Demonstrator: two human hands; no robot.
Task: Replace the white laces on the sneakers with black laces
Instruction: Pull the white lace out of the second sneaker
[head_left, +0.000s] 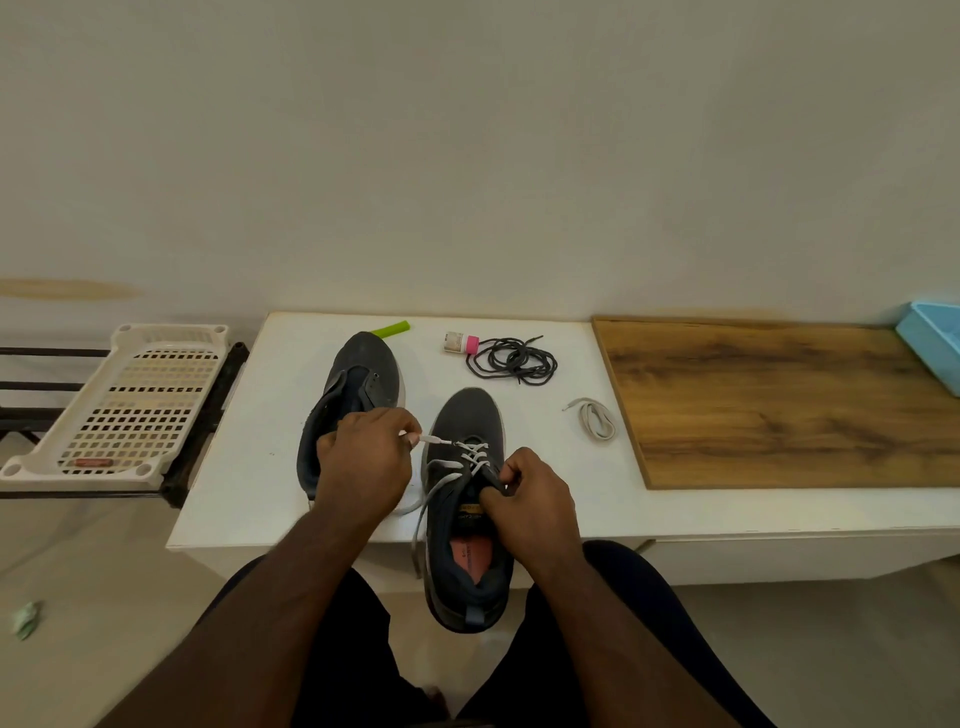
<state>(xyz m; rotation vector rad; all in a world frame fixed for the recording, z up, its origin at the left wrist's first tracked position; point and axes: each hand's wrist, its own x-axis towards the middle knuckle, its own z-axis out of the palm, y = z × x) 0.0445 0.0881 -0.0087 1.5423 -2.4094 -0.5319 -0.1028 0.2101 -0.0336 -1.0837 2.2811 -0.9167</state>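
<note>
From the head view, the person sits at a low white table (249, 467) with both forearms reaching forward. The left hand (363, 457) is curled, pinching the tip of the white lace (436, 440) between thumb and fingertip and drawing it out sideways from the upper eyelets. The right hand (535, 499) is closed around the tongue and collar edge of the near sneaker (467, 519), steadying it.

That sneaker is dark grey with a reddish insole; its heel hangs off the table's front edge above the person's lap, toe pointing away. The white lace is partly threaded, crossing a few eyelets, with one loose end trailing down the shoe's left side. The second sneaker (358, 384) lies just to its left, unlaced, tongue open.

Farther back on the table sit a coil of black laces (511, 359), a small bottle with a pink cap (461, 343) touching it, and a green stick (390, 329). A removed white lace (595, 419) lies near a wooden board (779, 400). A blue tray (935, 338) and a perforated plastic rack (130, 400) sit at the sides.
</note>
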